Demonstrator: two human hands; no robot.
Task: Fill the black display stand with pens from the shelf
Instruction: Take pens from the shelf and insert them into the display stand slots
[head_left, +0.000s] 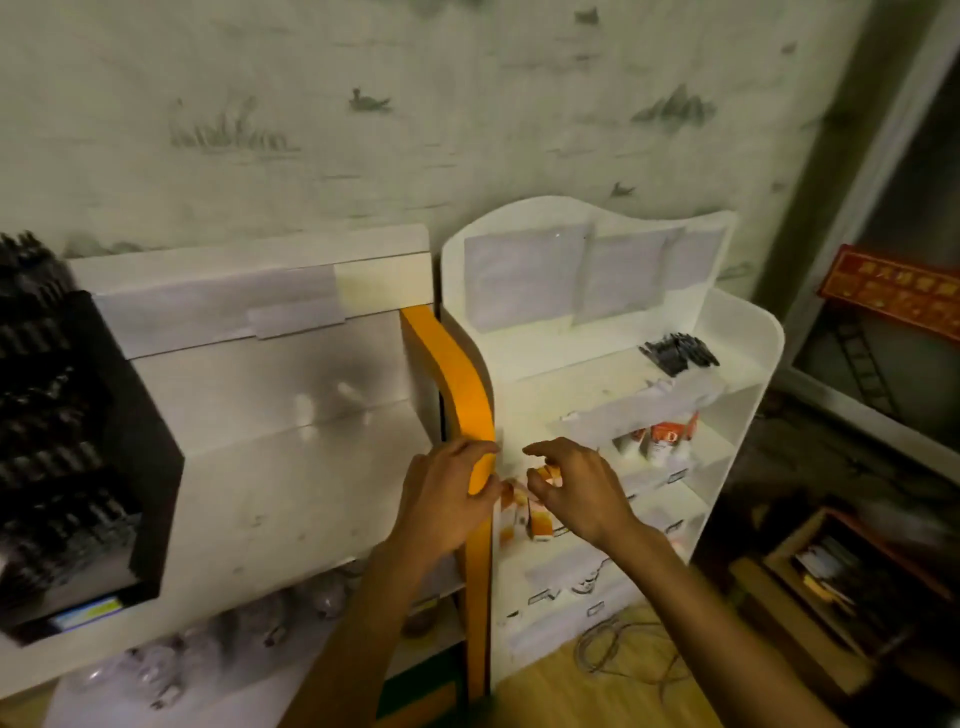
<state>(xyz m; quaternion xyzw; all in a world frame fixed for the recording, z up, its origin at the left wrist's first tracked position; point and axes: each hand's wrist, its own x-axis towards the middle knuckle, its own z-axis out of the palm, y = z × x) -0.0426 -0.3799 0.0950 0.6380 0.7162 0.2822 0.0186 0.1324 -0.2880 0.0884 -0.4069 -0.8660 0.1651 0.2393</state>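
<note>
- The white shelf stands against the wall, right of an orange-edged unit.
- The black display stand sits at the far left, its rows already dark with pens.
- A heap of black pens lies on the shelf's top tier, long axes running roughly left-right, tilted.
- The left hand rests on the orange edge, fingers loosely bent, holding nothing.
- The right hand hovers with fingers spread over small orange-and-white boxes on a lower tier.
</note>
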